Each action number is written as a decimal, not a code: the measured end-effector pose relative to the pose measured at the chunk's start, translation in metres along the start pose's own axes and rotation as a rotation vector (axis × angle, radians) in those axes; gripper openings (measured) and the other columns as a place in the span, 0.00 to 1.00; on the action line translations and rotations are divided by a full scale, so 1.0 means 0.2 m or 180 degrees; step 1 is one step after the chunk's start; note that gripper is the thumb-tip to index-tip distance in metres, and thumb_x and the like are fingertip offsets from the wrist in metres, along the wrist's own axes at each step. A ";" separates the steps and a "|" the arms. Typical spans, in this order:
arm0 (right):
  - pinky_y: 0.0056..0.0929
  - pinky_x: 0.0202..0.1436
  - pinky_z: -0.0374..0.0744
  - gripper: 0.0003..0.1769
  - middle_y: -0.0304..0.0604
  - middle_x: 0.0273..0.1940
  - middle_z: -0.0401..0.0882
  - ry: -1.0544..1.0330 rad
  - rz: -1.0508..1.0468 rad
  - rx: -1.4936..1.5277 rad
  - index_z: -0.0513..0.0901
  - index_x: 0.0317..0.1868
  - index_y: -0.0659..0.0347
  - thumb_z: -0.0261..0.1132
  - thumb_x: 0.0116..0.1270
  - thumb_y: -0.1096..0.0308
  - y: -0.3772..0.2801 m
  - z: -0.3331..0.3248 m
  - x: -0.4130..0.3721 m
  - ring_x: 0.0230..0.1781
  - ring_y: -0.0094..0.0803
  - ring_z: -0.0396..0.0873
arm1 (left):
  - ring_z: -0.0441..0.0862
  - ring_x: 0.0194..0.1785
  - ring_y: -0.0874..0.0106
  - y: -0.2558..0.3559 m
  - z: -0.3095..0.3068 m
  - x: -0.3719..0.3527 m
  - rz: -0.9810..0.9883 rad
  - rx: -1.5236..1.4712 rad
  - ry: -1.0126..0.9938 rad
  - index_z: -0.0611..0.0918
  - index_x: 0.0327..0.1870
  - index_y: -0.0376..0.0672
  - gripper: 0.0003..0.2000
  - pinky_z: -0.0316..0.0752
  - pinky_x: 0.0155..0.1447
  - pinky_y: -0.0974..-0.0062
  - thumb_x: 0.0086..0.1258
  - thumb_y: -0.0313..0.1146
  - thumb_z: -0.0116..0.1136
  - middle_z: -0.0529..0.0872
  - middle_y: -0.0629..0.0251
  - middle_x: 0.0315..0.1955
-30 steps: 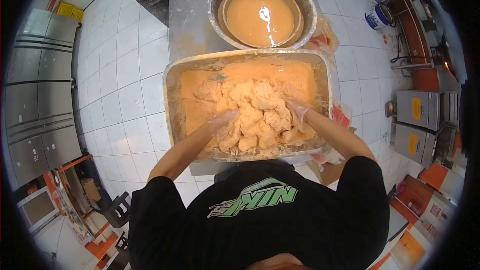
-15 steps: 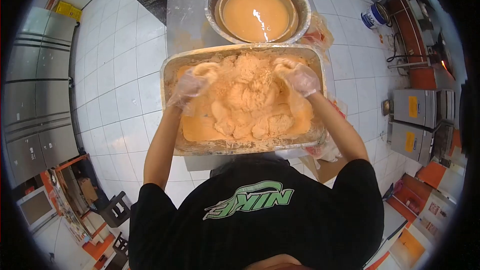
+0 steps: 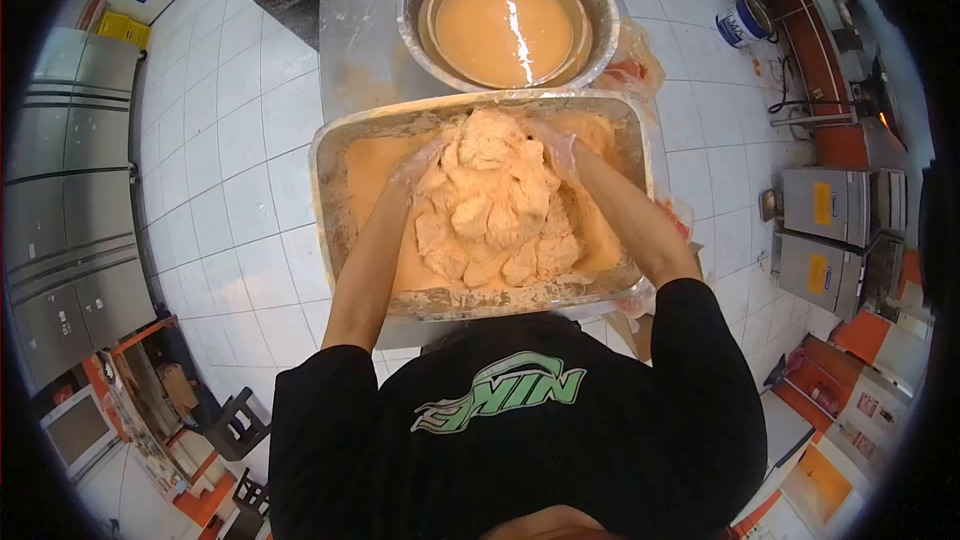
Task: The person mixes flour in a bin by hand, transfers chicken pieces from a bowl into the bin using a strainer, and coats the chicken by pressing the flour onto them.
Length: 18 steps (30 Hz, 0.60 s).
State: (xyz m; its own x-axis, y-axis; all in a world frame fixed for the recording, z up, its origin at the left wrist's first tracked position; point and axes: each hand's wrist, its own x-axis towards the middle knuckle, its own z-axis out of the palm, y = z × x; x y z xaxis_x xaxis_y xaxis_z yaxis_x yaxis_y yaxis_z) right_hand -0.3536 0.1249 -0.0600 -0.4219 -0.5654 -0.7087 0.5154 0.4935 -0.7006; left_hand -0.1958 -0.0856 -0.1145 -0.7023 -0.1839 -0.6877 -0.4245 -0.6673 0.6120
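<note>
Both hands have come in from the tray's far corners since half a second ago and now press against the heap from either side, which stands taller and narrower than it did. The heap of breaded pieces [image 3: 495,205] sits in the middle of the metal tray [image 3: 328,180], piled from the near rim almost to the far one, with loose orange breading [image 3: 368,168] lying flat around it. The left hand [image 3: 422,165], in a clear glove, lies against the heap's left flank. The right hand [image 3: 558,145], gloved too, lies against its upper right. The fingers of both sink into the coating and behind the pieces, so I cannot tell how far they are curled or whether they grip anything. Their tips are hidden.

The tray rests on a steel counter [image 3: 360,30] dusted with flour. Its near edge is partly covered by the person's black shirt. Just beyond the tray stands a round metal bowl [image 3: 406,15] holding a second bowl of orange liquid [image 3: 500,25]. A crumpled plastic bag [image 3: 632,65] lies beside the bowl, its contents unclear. White floor tiles [image 3: 250,160] surround the counter.
</note>
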 end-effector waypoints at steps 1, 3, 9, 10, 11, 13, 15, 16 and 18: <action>0.32 0.42 0.72 0.35 0.41 0.56 0.72 0.0055 0.0118 -0.0108 0.71 0.56 0.57 0.55 0.58 0.38 -0.03 0.01 -0.04 0.44 0.34 0.73 | 0.77 0.45 0.73 0.01 0.04 -0.04 -0.0072 0.0037 0.0045 0.76 0.53 0.38 0.24 0.73 0.50 0.77 0.63 0.47 0.56 0.80 0.63 0.46; 0.32 0.42 0.73 0.35 0.41 0.56 0.72 0.0059 0.0260 -0.0518 0.72 0.54 0.57 0.55 0.58 0.37 -0.06 0.01 -0.12 0.44 0.34 0.73 | 0.78 0.45 0.73 0.07 0.12 -0.20 -0.0198 0.0386 0.0146 0.76 0.53 0.37 0.24 0.73 0.50 0.77 0.62 0.47 0.57 0.80 0.62 0.45; 0.35 0.52 0.73 0.33 0.56 0.54 0.71 -0.0934 -0.1035 -0.4114 0.74 0.53 0.56 0.58 0.53 0.41 -0.18 -0.02 -0.59 0.50 0.46 0.73 | 0.76 0.49 0.67 0.18 0.14 -0.53 0.1441 0.3547 -0.1117 0.74 0.55 0.41 0.23 0.71 0.53 0.73 0.63 0.46 0.54 0.79 0.59 0.48; 0.35 0.51 0.74 0.33 0.56 0.52 0.72 -0.0686 -0.1857 -0.4199 0.74 0.53 0.56 0.59 0.53 0.41 -0.09 -0.05 -0.61 0.49 0.46 0.74 | 0.76 0.50 0.65 0.15 0.06 -0.53 0.1967 0.3921 -0.1367 0.73 0.56 0.42 0.24 0.71 0.53 0.71 0.64 0.48 0.51 0.79 0.58 0.49; 0.34 0.49 0.75 0.33 0.56 0.51 0.73 -0.0422 -0.2676 -0.4233 0.74 0.52 0.56 0.59 0.53 0.41 0.03 -0.13 -0.61 0.48 0.46 0.75 | 0.76 0.50 0.66 0.18 0.06 -0.59 0.1820 0.3806 -0.1057 0.74 0.55 0.41 0.23 0.70 0.54 0.72 0.63 0.47 0.53 0.79 0.58 0.49; 0.34 0.50 0.76 0.32 0.56 0.50 0.74 0.0201 -0.2435 -0.3938 0.73 0.53 0.56 0.59 0.55 0.43 0.17 -0.20 -0.71 0.47 0.45 0.75 | 0.76 0.52 0.68 0.27 0.09 -0.75 0.1512 0.3568 -0.0462 0.75 0.52 0.39 0.22 0.70 0.57 0.75 0.63 0.45 0.56 0.78 0.60 0.49; 0.34 0.50 0.76 0.31 0.55 0.50 0.74 0.0732 -0.0804 -0.3242 0.73 0.53 0.56 0.58 0.56 0.44 0.30 -0.26 -0.76 0.48 0.45 0.75 | 0.75 0.52 0.68 0.20 -0.04 -0.72 0.0266 0.3952 0.0427 0.72 0.56 0.41 0.23 0.70 0.58 0.73 0.66 0.47 0.51 0.76 0.60 0.52; 0.34 0.50 0.75 0.31 0.55 0.50 0.74 0.0817 -0.0157 -0.2766 0.73 0.54 0.56 0.58 0.56 0.44 0.38 -0.28 -0.76 0.48 0.44 0.75 | 0.75 0.53 0.69 0.14 -0.09 -0.70 -0.0368 0.4084 0.0878 0.70 0.58 0.42 0.24 0.69 0.58 0.72 0.67 0.49 0.49 0.75 0.61 0.54; 0.34 0.51 0.75 0.30 0.54 0.50 0.74 0.0882 0.0817 -0.1138 0.73 0.54 0.56 0.57 0.57 0.45 0.64 -0.33 -0.65 0.48 0.44 0.75 | 0.69 0.59 0.69 0.02 -0.11 -0.78 -0.0403 0.2394 0.0087 0.65 0.63 0.44 0.27 0.66 0.61 0.72 0.69 0.52 0.41 0.71 0.61 0.58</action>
State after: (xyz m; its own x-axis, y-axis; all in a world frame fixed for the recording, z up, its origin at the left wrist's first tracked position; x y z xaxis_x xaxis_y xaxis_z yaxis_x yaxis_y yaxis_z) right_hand -0.2817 0.3055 -0.0629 -0.5219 -0.2243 -0.8230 0.3616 0.8157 -0.4515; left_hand -0.0753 -0.0755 -0.0125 -0.6122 -0.1630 -0.7737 -0.7826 -0.0147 0.6224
